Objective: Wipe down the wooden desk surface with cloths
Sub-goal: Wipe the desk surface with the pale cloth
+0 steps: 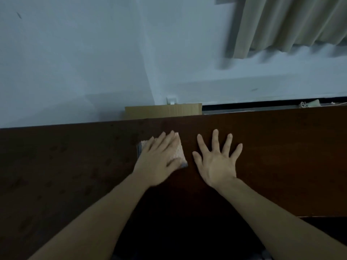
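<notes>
A: Centre of frame: a person's left hand (159,156) lies flat, fingers straight and close together, pressing on a folded pinkish cloth (177,152) on the dark wooden desk (281,156).

B: And the cloth's edges?

A: Its right edge and lower right corner show beside the hand, a grey strip at that corner. A grey sliver of its left edge shows by the little finger. The rest is under the palm.

B: The other hand?

A: The right hand (218,161) is just right of the cloth, apart from it, open with fingers spread wide over the bare wood, holding nothing. Whether the palm presses the desk cannot be told.

B: How much room around them?

A: Bare desk runs from both hands to the left and right edges of the frame. The far edge crosses the middle of the frame, just above the fingertips, rising slightly to the right. The near edge shows at lower right; a dark gap between the forearms fills the lower centre.

B: Beyond the far edge?

A: A brown cardboard panel (163,109) stands behind it at centre, against a pale wall (75,62). A beige curtain (291,25) hangs at upper right.
</notes>
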Demonstrator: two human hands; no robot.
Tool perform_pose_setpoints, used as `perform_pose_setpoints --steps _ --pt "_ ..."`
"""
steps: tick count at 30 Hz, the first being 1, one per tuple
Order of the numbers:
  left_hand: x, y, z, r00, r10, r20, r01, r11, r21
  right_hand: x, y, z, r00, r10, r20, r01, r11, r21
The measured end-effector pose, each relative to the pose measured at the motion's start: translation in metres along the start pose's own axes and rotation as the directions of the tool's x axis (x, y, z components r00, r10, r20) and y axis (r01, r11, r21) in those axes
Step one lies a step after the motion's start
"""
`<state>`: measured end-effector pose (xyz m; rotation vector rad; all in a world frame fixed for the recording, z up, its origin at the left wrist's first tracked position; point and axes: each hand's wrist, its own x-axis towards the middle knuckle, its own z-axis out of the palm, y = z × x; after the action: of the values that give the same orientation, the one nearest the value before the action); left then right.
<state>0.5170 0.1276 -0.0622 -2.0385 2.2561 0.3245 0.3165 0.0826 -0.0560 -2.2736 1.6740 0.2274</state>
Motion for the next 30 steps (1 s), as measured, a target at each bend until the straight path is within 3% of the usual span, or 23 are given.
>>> perform_pose_setpoints --steps 8,15,17,23,30 --pt "0.071 -0.032 -0.011 0.997 -0.045 -0.062 0.044 0.999 -0.012 0.001 -0.004 0.009 0.998 0.033 -0.056 -0.037 0.997 -0.075" --pt "-0.036 -0.027 -0.001 0.957 0.284 0.062 -0.284 0.959 -0.005 0.001 -0.005 0.010 0.997 0.055 -0.055 -0.059 0.994 -0.087" --pt "-0.048 -0.046 0.002 0.945 0.318 0.080 -0.321 0.947 0.025 0.001 -0.005 0.011 0.996 0.067 -0.059 -0.073 0.993 -0.096" --pt "0.033 -0.095 -0.016 0.988 0.148 0.032 -0.150 0.987 0.061 0.002 -0.004 0.011 0.995 0.081 -0.066 -0.087 0.991 -0.105" --pt "0.074 -0.086 -0.011 0.993 -0.051 -0.105 0.050 0.999 -0.007 0.004 -0.005 0.013 0.994 0.072 -0.082 -0.080 0.992 -0.098"
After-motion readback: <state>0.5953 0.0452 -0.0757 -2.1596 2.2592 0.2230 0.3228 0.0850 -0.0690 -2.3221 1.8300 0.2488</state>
